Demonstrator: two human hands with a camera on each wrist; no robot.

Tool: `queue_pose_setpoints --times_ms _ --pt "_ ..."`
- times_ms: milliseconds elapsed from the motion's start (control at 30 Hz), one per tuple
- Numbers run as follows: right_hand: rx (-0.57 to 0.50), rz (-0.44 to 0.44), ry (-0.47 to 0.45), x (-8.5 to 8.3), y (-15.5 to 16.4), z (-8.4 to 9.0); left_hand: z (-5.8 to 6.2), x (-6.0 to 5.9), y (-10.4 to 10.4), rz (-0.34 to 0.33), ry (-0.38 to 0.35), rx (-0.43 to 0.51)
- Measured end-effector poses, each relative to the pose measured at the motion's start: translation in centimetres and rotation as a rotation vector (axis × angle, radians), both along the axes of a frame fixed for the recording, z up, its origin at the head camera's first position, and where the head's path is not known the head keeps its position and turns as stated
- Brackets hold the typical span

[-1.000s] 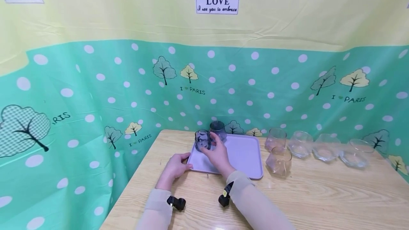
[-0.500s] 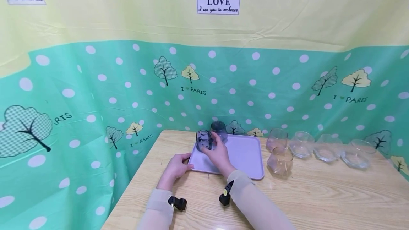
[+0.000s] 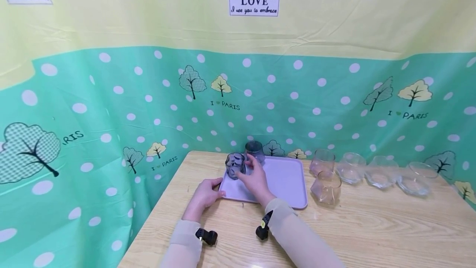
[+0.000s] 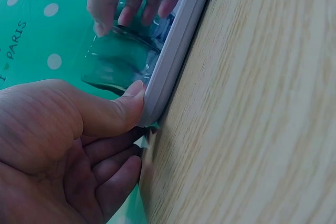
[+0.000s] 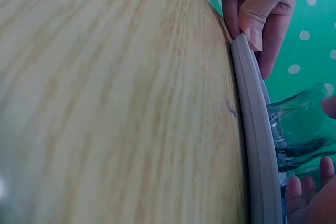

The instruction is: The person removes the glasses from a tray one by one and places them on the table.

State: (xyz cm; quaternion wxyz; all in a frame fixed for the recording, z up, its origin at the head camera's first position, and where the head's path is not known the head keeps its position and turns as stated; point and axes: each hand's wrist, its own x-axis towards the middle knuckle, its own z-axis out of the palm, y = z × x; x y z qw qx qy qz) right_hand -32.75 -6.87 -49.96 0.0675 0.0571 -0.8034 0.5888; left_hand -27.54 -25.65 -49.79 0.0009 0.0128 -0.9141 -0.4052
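A faceted smoky-grey drinking glass (image 3: pixel 234 166) stands upright on the left part of a pale lilac tray (image 3: pixel 286 182). Around its right side is my right hand (image 3: pixel 256 182), fingers straight and spread; in the right wrist view the thumb and fingertips (image 5: pixel 326 169) stand off the glass wall. Just behind is a second dark glass (image 3: pixel 254 152), at the tray's back edge. My left hand (image 3: pixel 205 193) holds the tray's front left edge, its thumb (image 4: pixel 118 114) on the rim and its other fingers bent below.
Right of the tray stand a pinkish glass (image 3: pixel 322 163) and an amber-tinted glass (image 3: pixel 326 189). Several clear glasses (image 3: pixel 381 173) continue in a row toward the right. A green and yellow printed cloth (image 3: pixel 316 106) hangs behind the wooden table (image 3: pixel 372 226).
The smoky glass has shifted slightly left and down, and its tilt has changed. My right fingers have loosened from it. The left hand stays at the tray edge.
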Motion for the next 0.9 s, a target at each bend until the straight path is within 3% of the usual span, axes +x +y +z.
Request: queue_pose_setpoints --times_ms 233,700,900 --pt "-0.006 0.034 0.011 0.3 -0.6 -0.4 0.0 0.0 0.1 -0.008 0.008 -0.004" --pt "0.044 -0.011 -0.010 0.1 -0.9 -1.0 -0.1 -0.1 -0.1 -0.027 0.029 -0.013" --pt "-0.004 0.000 -0.014 0.2 -1.2 -1.1 -0.2 -0.2 -0.2 -0.018 0.015 -0.015"
